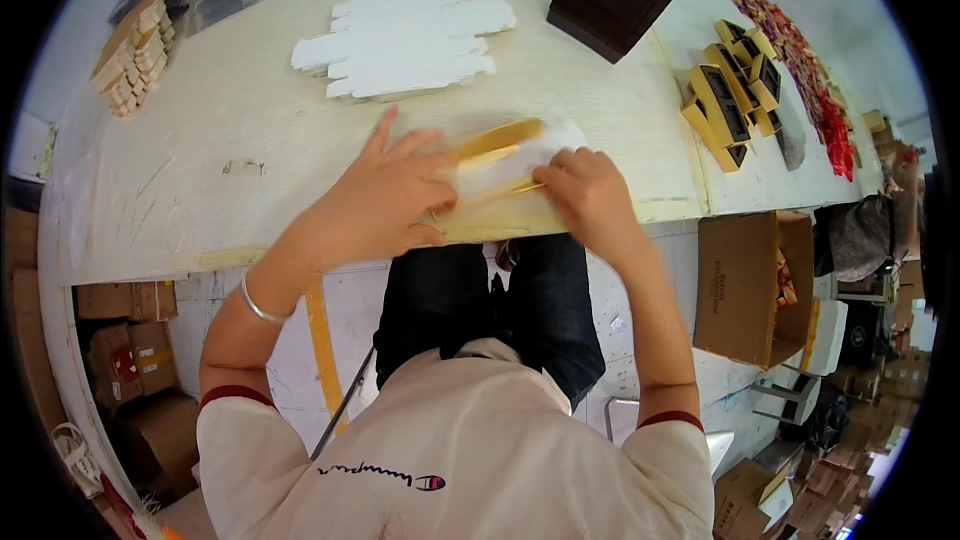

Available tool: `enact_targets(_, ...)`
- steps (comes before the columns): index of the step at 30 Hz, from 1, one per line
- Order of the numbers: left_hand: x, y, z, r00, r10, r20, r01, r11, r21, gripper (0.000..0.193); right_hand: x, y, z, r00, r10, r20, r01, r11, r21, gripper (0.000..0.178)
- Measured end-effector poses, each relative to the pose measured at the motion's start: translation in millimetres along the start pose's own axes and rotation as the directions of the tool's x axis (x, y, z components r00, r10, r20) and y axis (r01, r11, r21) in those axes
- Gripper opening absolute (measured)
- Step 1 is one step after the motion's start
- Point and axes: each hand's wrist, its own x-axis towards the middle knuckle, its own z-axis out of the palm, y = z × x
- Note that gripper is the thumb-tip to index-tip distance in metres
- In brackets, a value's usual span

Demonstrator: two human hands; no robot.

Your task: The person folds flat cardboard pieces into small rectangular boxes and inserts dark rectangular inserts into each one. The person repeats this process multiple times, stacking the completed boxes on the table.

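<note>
A thin carton, white inside with gold edges (497,140), lies partly folded at the table's near edge between my hands and is smeared by motion. My right hand (590,195) is closed, its fingertips pinching the carton's right end. My left hand (385,190) is at the carton's left end, fingers spread and blurred, some of them against it. Beyond my hands lies a stack of flat white carton blanks (405,40) with notched edges.
A dark brown box (615,0) stands at the back. Several gold boxes with dark insides (722,105) are piled at right, before red wrapped material (835,135). Pale stacked pieces (135,55) stand far left. An open cardboard box (740,290) sits below the table's right side.
</note>
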Motion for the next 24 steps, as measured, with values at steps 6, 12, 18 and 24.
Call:
enact_targets(6, -3.2, 39.4, 35.8, 0.972, -0.174, -0.161, 0.178, 0.984, 0.010, 0.039, -9.1, -66.1, 11.2, 0.989, 0.138, 0.045, -0.144, 0.902, 0.406, 0.018)
enact_targets(12, -14.7, 14.4, 33.5, 0.994, -0.081, -0.071, 0.061, 0.967, -0.247, 0.029, -7.5, -37.6, -21.9, 0.999, 0.013, 0.041, -0.020, 0.986, 0.164, 0.042)
enact_targets(18, -13.0, 3.7, 36.0, 0.994, -0.105, -0.043, 0.081, 0.923, -0.377, 0.025, -0.8, -16.2, 5.4, 0.984, -0.145, 0.105, 0.106, 0.944, 0.311, 0.025)
enact_targets(24, -7.1, 23.3, 44.0, 0.939, -0.344, 0.012, 0.298, 0.796, -0.527, 0.020, 10.7, -33.2, 29.7, 0.997, -0.053, 0.048, 0.037, 0.958, 0.285, 0.022)
